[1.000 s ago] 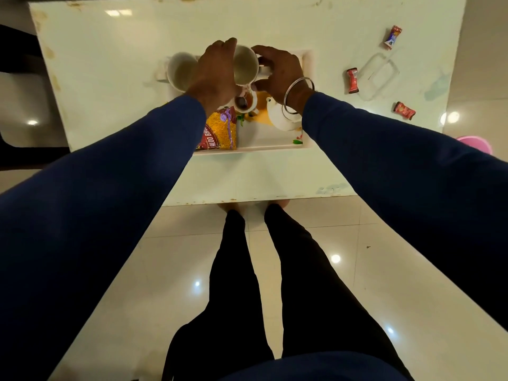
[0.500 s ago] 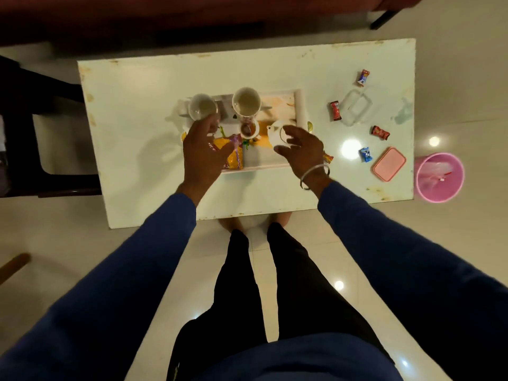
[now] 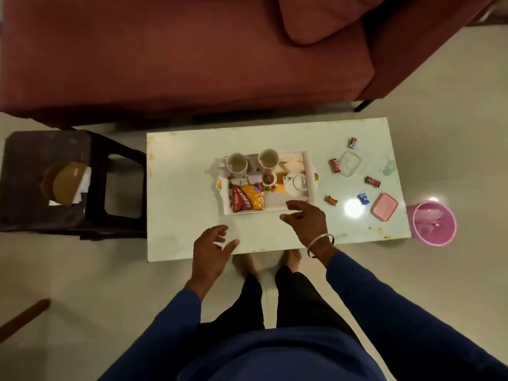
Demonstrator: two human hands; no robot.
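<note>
Beyond the worktop stood a maroon fabric sofa [image 3: 178, 56]. The pale rectangular worktop [image 3: 187, 188] lay in front of you, its long axis running left to right. A dark plastic stool [image 3: 27, 149] stood to its left and a pink round bin [image 3: 431, 224] on the floor at its right end.

The white rectangular tray [image 3: 309, 177] sat near the middle of the worktop. Its long axis ran left to right, in line with the worktop's long edges, and it had a gold handle at each short end.

Your left hand [image 3: 210, 253] hung over the near edge of the worktop, well short of the tray. Its grip was slack, the fingers apart, and it held nothing. Your right hand [image 3: 305, 222], with a metal bangle [image 3: 320, 244] on its wrist, was over the tray's near right corner with the fingers pointing left. That grip was loose and empty too. You could not tell whether it touched the rim.

On the tray, a red and yellow snack packet [image 3: 248, 200] lay flat in the near left part. A white teapot [image 3: 297, 184] stood at the right with its spout pointing left. Two white cups, one [image 3: 236, 163] left of the other [image 3: 268, 158], stood upright along the far side, and a small white bowl [image 3: 268, 179] sat between teapot and packet.

To the right of the tray lay a clear plastic box [image 3: 349, 163], a pink lidded box [image 3: 384, 207] and scattered wrapped sweets [image 3: 334, 165].
</note>
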